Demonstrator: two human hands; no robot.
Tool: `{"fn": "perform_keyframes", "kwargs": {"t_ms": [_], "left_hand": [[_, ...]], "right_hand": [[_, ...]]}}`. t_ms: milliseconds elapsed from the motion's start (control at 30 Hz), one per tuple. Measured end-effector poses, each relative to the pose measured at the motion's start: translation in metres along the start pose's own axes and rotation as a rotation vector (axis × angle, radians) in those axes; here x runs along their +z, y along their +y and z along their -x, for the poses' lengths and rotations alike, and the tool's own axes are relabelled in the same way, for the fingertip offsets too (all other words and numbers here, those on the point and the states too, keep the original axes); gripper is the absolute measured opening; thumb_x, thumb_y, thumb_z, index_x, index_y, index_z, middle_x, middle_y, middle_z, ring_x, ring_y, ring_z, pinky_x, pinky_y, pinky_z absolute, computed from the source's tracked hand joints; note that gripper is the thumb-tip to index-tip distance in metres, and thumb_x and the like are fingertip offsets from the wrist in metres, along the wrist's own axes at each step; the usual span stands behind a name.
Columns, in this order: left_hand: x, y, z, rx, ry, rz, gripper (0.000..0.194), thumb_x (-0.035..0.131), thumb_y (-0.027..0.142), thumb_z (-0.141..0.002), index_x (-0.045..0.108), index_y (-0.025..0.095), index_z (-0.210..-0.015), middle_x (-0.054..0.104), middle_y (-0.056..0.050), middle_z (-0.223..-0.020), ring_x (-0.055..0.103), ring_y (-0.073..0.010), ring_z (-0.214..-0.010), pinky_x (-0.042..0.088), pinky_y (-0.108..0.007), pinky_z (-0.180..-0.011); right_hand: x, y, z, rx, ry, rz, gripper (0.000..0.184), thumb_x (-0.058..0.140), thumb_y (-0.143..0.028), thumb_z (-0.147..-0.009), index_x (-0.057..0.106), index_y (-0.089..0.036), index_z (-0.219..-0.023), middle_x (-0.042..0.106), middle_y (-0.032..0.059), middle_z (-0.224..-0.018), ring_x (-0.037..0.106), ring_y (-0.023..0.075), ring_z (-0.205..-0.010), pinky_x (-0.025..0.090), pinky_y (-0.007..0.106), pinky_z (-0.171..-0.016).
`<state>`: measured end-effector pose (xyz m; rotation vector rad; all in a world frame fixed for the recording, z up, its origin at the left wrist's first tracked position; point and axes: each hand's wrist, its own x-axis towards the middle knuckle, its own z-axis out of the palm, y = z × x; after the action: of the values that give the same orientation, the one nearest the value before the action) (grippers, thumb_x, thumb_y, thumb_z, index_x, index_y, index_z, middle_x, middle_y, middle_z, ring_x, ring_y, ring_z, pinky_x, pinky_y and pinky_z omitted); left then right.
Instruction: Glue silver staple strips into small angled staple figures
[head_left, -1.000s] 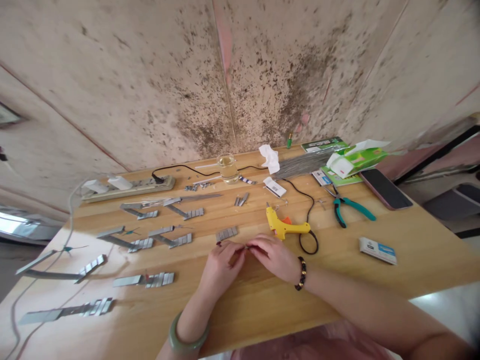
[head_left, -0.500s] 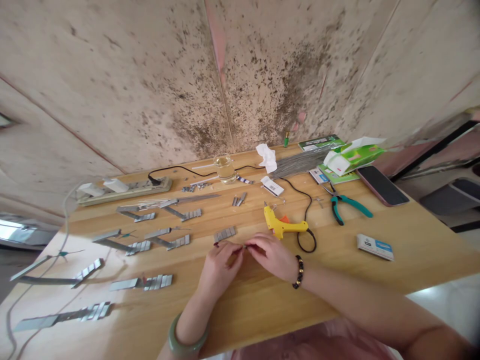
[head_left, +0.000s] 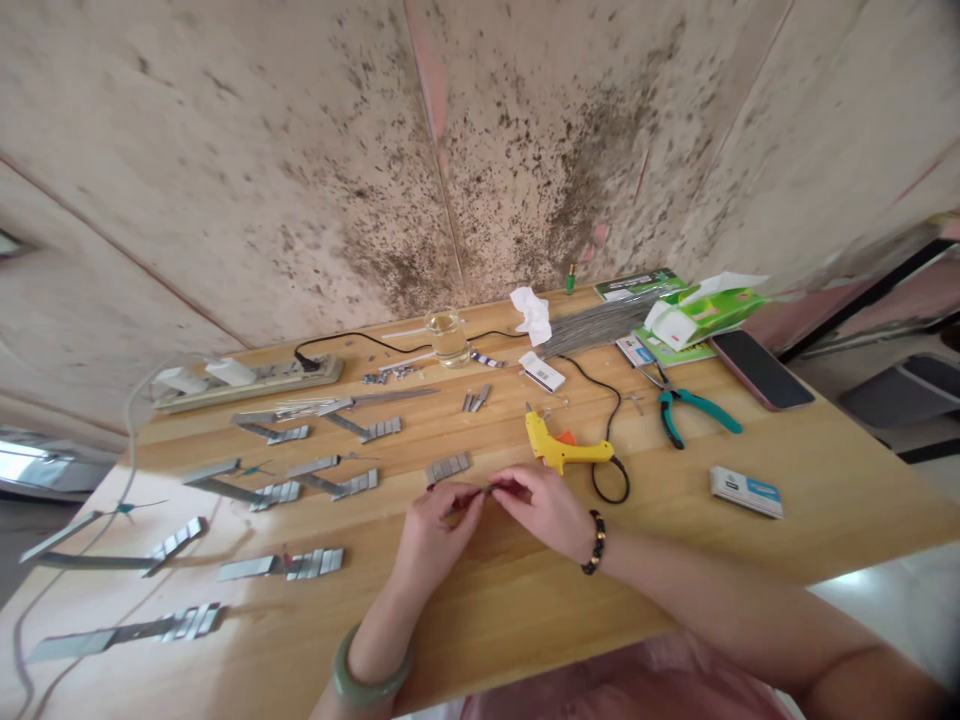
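Observation:
My left hand [head_left: 439, 525] and my right hand [head_left: 544, 508] meet fingertip to fingertip above the front middle of the table. Both are closed in a pinch on a small dark, thin piece [head_left: 489, 489], mostly covered by the fingers, so its kind does not show. Just beyond my left fingers lies a short row of joined grey metal strips [head_left: 448, 467]. A yellow hot glue gun [head_left: 566, 447] with an orange trigger rests past my right hand, its nozzle pointing toward the wall.
Several strip-metal assemblies [head_left: 259, 566] spread over the left of the wooden table [head_left: 600, 625]. Behind are a power strip [head_left: 251, 385], a glass of pale liquid [head_left: 448, 340] and thin wires [head_left: 600, 322]. Rightward lie teal-handled pliers [head_left: 701, 408], a phone [head_left: 761, 370] and a small box [head_left: 746, 492].
My fingers have shifted slightly around the small piece, and a little more of it shows between them. The whole view has moved slightly; the things on the table stay in place.

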<state>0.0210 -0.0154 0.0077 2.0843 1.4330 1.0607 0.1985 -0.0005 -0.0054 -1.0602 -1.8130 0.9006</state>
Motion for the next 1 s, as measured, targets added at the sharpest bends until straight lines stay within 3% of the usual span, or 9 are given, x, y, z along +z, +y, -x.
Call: {"fn": "perform_keyframes", "kwargs": {"t_ms": [167, 267, 400, 500, 667, 1000], "left_hand": [[0.001, -0.001, 0.001, -0.121, -0.042, 0.075, 0.013, 0.059, 0.025, -0.081, 0.07, 0.018, -0.081, 0.072, -0.002, -0.074, 0.063, -0.0127, -0.064, 0.05, -0.022, -0.062], [0.001, -0.004, 0.001, -0.218, -0.048, 0.136, 0.015, 0.061, 0.029, -0.08, 0.07, 0.017, -0.079, 0.072, -0.003, -0.073, 0.064, -0.0141, -0.066, 0.051, -0.022, -0.062], [0.0, -0.012, 0.001, -0.406, -0.004, 0.344, 0.025, 0.065, 0.037, -0.077, 0.069, 0.015, -0.09, 0.072, -0.005, -0.076, 0.068, -0.0173, -0.07, 0.053, -0.025, -0.065], [-0.002, -0.015, 0.0, -0.495, 0.021, 0.552, 0.033, 0.069, 0.04, -0.074, 0.068, 0.014, -0.094, 0.072, -0.005, -0.073, 0.068, -0.0176, -0.069, 0.055, -0.027, -0.067], [-0.005, -0.017, -0.002, -0.528, 0.042, 0.749, 0.029, 0.071, 0.038, -0.074, 0.069, 0.013, -0.089, 0.072, -0.005, -0.073, 0.065, -0.0137, -0.064, 0.054, -0.026, -0.067], [-0.005, -0.02, -0.001, -0.581, 0.019, 0.896, 0.031, 0.074, 0.036, -0.072, 0.07, 0.016, -0.095, 0.073, -0.006, -0.08, 0.066, -0.0135, -0.069, 0.054, -0.025, -0.072]], "right_hand": [[-0.003, -0.002, 0.002, -0.283, 0.022, 0.293, 0.012, 0.052, -0.015, -0.09, 0.064, -0.017, -0.093, 0.07, 0.0055, -0.085, 0.064, 0.0167, -0.078, 0.052, 0.03, -0.074], [-0.004, 0.002, 0.001, -0.349, 0.017, 0.399, 0.013, 0.05, -0.014, -0.091, 0.063, -0.017, -0.092, 0.069, 0.0056, -0.086, 0.063, 0.0169, -0.08, 0.051, 0.03, -0.075], [-0.007, 0.008, -0.001, -0.322, -0.005, 0.472, 0.011, 0.053, -0.014, -0.09, 0.062, -0.017, -0.095, 0.068, 0.0047, -0.089, 0.062, 0.0164, -0.082, 0.049, 0.029, -0.076], [-0.007, 0.009, -0.002, -0.307, -0.112, 0.563, 0.011, 0.055, -0.014, -0.09, 0.063, -0.017, -0.097, 0.068, 0.0041, -0.09, 0.062, 0.0165, -0.083, 0.048, 0.029, -0.076], [-0.007, 0.009, -0.002, -0.307, -0.258, 0.711, 0.015, 0.051, -0.019, -0.093, 0.064, -0.018, -0.087, 0.066, 0.0029, -0.082, 0.058, 0.0171, -0.082, 0.044, 0.029, -0.071], [-0.009, 0.012, -0.004, -0.266, -0.277, 0.791, 0.015, 0.053, -0.019, -0.093, 0.065, -0.019, -0.085, 0.061, 0.0037, -0.086, 0.054, 0.0174, -0.088, 0.044, 0.028, -0.073]]}}
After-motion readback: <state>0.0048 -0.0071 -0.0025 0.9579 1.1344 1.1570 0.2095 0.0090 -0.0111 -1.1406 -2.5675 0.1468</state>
